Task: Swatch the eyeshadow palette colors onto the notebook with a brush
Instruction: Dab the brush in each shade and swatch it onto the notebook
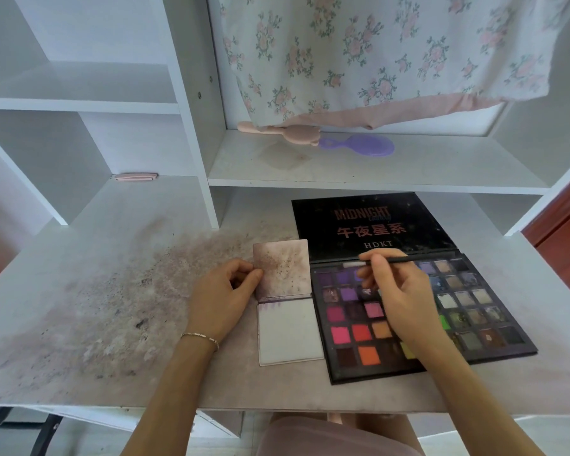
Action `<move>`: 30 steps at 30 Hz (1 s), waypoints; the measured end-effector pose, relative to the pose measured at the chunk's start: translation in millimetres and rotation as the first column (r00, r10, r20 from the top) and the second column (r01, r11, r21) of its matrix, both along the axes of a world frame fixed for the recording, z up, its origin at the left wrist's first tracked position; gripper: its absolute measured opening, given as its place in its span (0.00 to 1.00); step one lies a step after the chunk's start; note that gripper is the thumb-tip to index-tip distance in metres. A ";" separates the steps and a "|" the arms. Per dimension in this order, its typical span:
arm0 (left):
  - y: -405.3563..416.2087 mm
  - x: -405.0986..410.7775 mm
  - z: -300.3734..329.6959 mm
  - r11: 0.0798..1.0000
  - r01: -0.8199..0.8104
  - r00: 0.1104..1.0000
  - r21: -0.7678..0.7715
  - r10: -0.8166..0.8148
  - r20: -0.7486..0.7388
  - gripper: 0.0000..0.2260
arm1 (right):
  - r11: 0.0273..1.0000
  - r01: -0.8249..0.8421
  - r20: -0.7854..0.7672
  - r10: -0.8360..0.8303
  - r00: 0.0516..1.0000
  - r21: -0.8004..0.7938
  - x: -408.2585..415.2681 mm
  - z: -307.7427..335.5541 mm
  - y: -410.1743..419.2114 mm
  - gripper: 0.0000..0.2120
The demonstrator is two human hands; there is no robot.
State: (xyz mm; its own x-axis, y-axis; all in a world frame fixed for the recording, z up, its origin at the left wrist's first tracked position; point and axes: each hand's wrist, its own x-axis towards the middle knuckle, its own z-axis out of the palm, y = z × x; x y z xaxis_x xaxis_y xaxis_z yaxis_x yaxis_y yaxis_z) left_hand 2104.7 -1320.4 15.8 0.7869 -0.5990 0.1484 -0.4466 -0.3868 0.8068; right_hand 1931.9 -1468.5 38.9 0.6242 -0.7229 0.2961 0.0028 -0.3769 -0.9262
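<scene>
The small open notebook (285, 304), its upper page smudged with mauve powder and its lower page nearly white, lay on the dusty pale desk (79, 291), touching the left edge of the large black eyeshadow palette (474, 311) with its many square colour pans. The left hand (222, 299) pinched the left edge of the upper page between thumb and fingers, steadying it. The right hand (399, 291) hovered over the palette, fingers curled round a thin black brush (392, 260) held almost level; its bristle end was hidden behind the fingers, apparently over the purple pans. The step in hand looked like loading the brush with a purple shade. The next move would likely call for carrying the loaded tip left to the notebook and stroking it on a bare patch, lightly enough to avoid scattering more powder.
</scene>
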 end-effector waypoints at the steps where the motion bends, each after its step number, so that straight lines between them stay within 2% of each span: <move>1: -0.8 -0.3 -0.1 1.000 -0.014 1.000 0.001 0.014 -0.002 0.05 | 0.999 0.028 -0.004 -0.028 1.000 -0.015 -5.3 0.6 -6.7 0.10; 12: -6.9 -3.4 -4.7 0.997 -0.077 0.997 0.002 0.077 0.032 0.03 | 0.947 0.245 -0.183 -0.284 0.941 -0.206 -28.8 -14.4 -55.6 0.06; 22: -6.6 -3.5 -5.5 0.996 -0.087 0.996 0.011 0.087 0.033 0.02 | 0.928 0.126 -0.267 -0.228 0.936 -0.349 -28.4 -17.2 -56.0 0.04; 30: -6.2 -3.7 -4.6 0.997 -0.081 0.996 0.017 0.080 0.034 0.04 | 0.923 0.128 -0.266 -0.234 0.935 -0.362 -28.6 -18.3 -56.2 0.04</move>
State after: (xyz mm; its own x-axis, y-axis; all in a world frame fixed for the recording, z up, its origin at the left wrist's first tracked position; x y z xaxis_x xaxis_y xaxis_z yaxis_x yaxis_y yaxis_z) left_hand 2101.0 -1326.6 11.1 0.8275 -0.5367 0.1650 -0.4399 -0.4369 0.7846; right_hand 1903.2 -1524.7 20.5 0.5890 -0.7235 0.3602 -0.3515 -0.6306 -0.6919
